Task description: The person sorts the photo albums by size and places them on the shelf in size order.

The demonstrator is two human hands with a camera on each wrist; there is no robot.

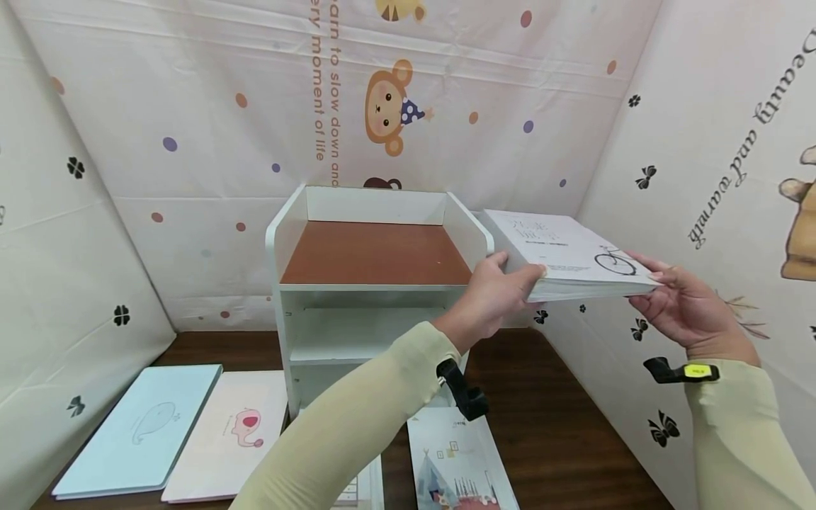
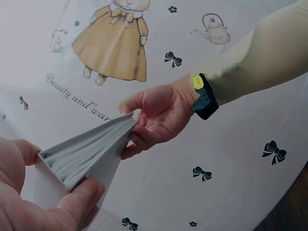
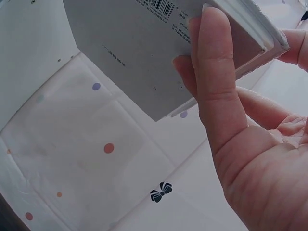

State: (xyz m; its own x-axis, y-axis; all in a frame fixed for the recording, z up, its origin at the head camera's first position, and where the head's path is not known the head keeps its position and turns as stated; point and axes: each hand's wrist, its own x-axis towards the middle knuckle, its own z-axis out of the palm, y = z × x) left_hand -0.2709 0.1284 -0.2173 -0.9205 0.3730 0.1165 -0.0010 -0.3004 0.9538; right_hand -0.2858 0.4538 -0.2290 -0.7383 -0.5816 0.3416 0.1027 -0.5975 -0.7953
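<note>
A thick white book (image 1: 561, 244) with a bicycle drawing on its cover is held up in the air, to the right of a small white shelf unit (image 1: 376, 205). My left hand (image 1: 494, 294) grips its near left corner by the spine, thumb on the cover. At the opposite edge, my right hand (image 1: 691, 312) pinches the book between thumb and fingers. The left wrist view shows the page edges (image 2: 91, 149) fanned slightly between the covers. Seen from below in the right wrist view, the back cover (image 3: 125, 48) carries a barcode, and right-hand fingers (image 3: 219, 82) lie against it.
On the dark wooden table (image 1: 554, 425), a light blue notebook (image 1: 137, 432) and a pink elephant notebook (image 1: 217, 439) lie at the left. A booklet with a tent picture (image 1: 459, 460) lies before the shelf. Printed cloth walls (image 1: 210, 177) enclose the table.
</note>
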